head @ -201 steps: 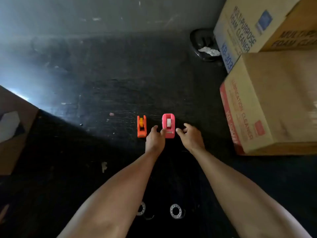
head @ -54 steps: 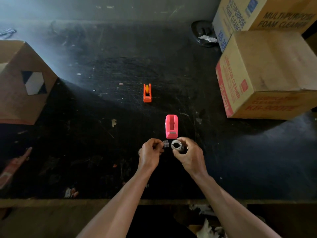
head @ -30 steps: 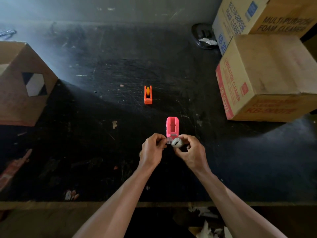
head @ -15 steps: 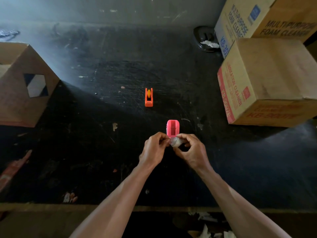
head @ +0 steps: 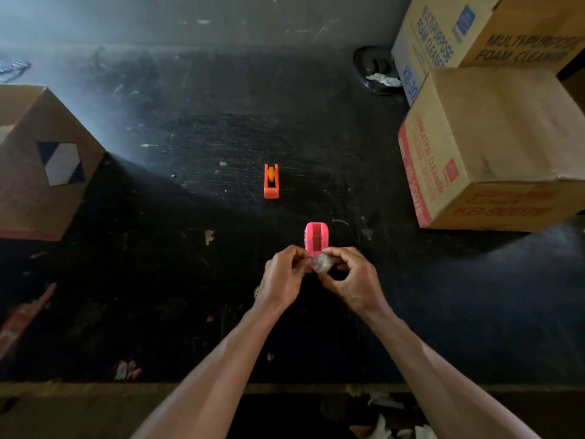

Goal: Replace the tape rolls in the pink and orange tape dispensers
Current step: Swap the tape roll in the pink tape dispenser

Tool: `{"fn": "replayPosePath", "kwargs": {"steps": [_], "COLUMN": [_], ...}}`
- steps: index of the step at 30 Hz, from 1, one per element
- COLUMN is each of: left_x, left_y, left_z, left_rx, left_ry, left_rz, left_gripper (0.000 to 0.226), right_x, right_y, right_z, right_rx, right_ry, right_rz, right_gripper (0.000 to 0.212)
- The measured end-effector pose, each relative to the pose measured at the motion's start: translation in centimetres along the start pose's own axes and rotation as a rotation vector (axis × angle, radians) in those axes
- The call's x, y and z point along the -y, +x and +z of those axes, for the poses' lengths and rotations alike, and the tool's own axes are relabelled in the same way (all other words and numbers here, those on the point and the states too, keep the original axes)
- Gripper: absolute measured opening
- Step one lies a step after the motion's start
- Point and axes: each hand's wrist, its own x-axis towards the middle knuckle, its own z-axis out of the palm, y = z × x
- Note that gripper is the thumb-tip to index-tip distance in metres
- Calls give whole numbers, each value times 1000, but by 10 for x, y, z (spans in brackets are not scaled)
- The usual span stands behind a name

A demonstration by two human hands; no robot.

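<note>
Both hands have drawn together since a moment ago, meeting just near of the pink tape dispenser (head: pixel 316 238). Left hand (head: pixel 282 278) has its thumb and fingers pinched on something too small to make out, touching the clear tape roll (head: pixel 321 263). Right hand (head: pixel 354 282) is clamped on that roll, a small glossy ring between its fingertips. Pink dispenser is smooth plastic with a rounded far end, and its open cradle holds no roll. Orange tape dispenser (head: pixel 271 181), narrower, stands well apart farther back with a yellowish roll seated in it. Scuffed, scratched black desk (head: pixel 190 280) has open room around both dispensers. Brown cardboard boxes (head: pixel 493 147) stack at far right, another cardboard box (head: pixel 38 160) sits at left. Desk's worn near edge (head: pixel 95 388) runs beneath the forearms.
</note>
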Motion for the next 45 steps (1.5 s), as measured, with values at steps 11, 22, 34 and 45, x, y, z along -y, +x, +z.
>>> {"fn": "replayPosePath", "kwargs": {"steps": [11,22,34,45], "left_x": [2,8,7,-4], "left_y": [0,-1,5,10], "left_z": [-6,0,2,4], "left_rx": [64,-13,-62,-78], "left_ry": [57,115,53,56], "left_rz": [40,31,-37,4], "left_gripper": [12,14,31,10], "right_x": [3,11,19,9], "right_y": [2,13,24,23], "right_z": [-4,-7,-6,-2], "right_rx": [61,123,165,51], "right_ry": [2,-64,-65,106], "right_rz": [-11,-62,-40,115], "right_gripper": [50,53,52,60]}}
